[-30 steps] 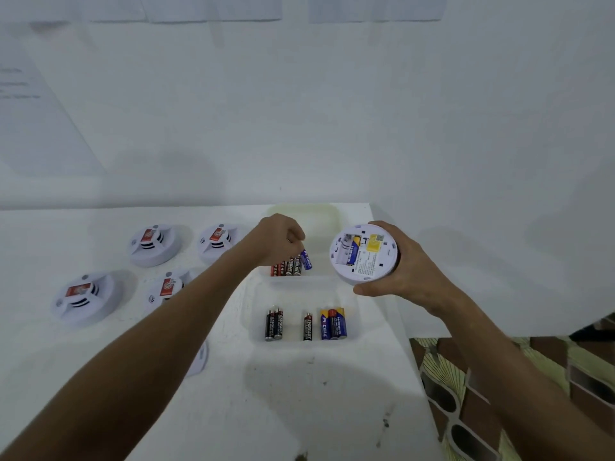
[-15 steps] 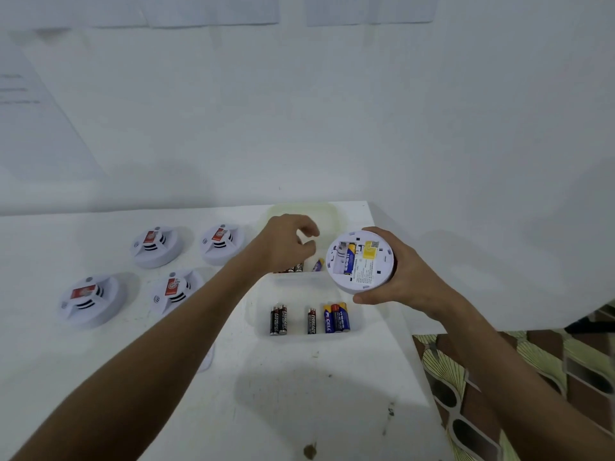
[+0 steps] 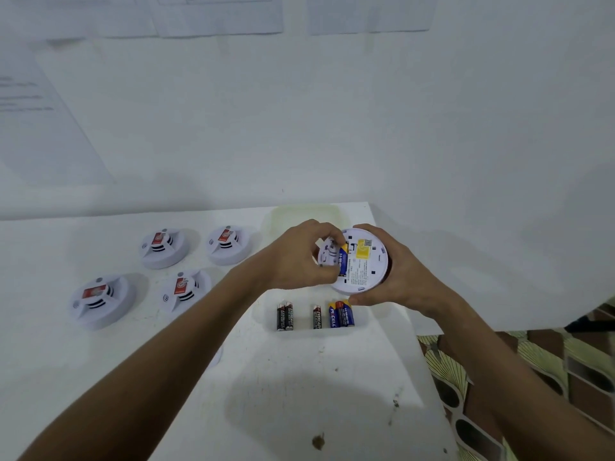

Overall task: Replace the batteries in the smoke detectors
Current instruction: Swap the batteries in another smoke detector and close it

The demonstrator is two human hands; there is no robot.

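Observation:
My right hand (image 3: 404, 282) holds a white round smoke detector (image 3: 366, 264) back side up, above the battery tray. Its battery bay is uncovered, with a blue battery (image 3: 342, 261) sitting in it beside a yellow label. My left hand (image 3: 296, 257) is at the detector's left side, thumb and fingertips pinching that blue battery. Several loose batteries (image 3: 316, 317), black ones and blue ones, lie in the white tray (image 3: 367, 329) just below the detector. The tray's far part is hidden behind my hands.
Several more white smoke detectors lie face up at the left: two at the back (image 3: 163, 249) (image 3: 228, 245), two nearer (image 3: 101, 299) (image 3: 184, 289). A white round piece (image 3: 218, 356) peeks from under my left forearm. The table ends at the right, above patterned floor (image 3: 532, 377).
My left hand let go of a blue battery over the tray, then moved right onto the detector's battery bay. My right hand brought the detector slightly closer.

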